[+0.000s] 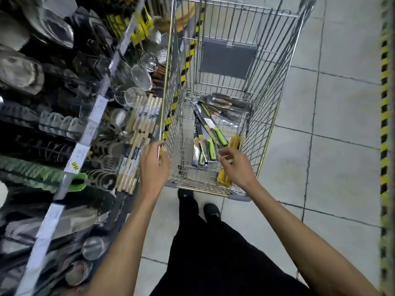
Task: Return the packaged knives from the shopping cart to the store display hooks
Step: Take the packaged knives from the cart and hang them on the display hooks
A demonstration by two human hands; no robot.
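The shopping cart (275, 86) stands at 12 o'clock from the person, on the grey tiled floor (342, 129). The packaged knives (210, 129) lie on its wire bottom toward the near end. Several green-handled ones are stacked at slants, blades pointing to about 11 o'clock and handles toward 5 o'clock. A darker-handled pack (226, 103) lies across them at the far side, at 12 o'clock from the pile.

The right hand (235, 165) reaches down into the near right part of the cart with its fingers loosely curled. Thumb and forefinger are drawn toward each other just beside the handle end of the uppermost green knife pack. That pack runs off from the fingertips toward 11 o'clock. I cannot tell whether the fingers are touching or pinching the wrapping. Yellow packs (234, 140) lie along the cart's right wall, showing at 12 o'clock and 7 o'clock of this hand, partly under it.

The left hand (157, 159) is at 9 o'clock of the knives, fingers wrapped round the thin top rail of the cart's left side.

At 9 to 11 o'clock of the cart runs a store shelf (92, 122) with wire strainers (141, 76) and wooden rolling pins (136, 146). The shelf is blurred. A yellow-and-black striped strip (384, 103) runs along the floor at 3 o'clock.
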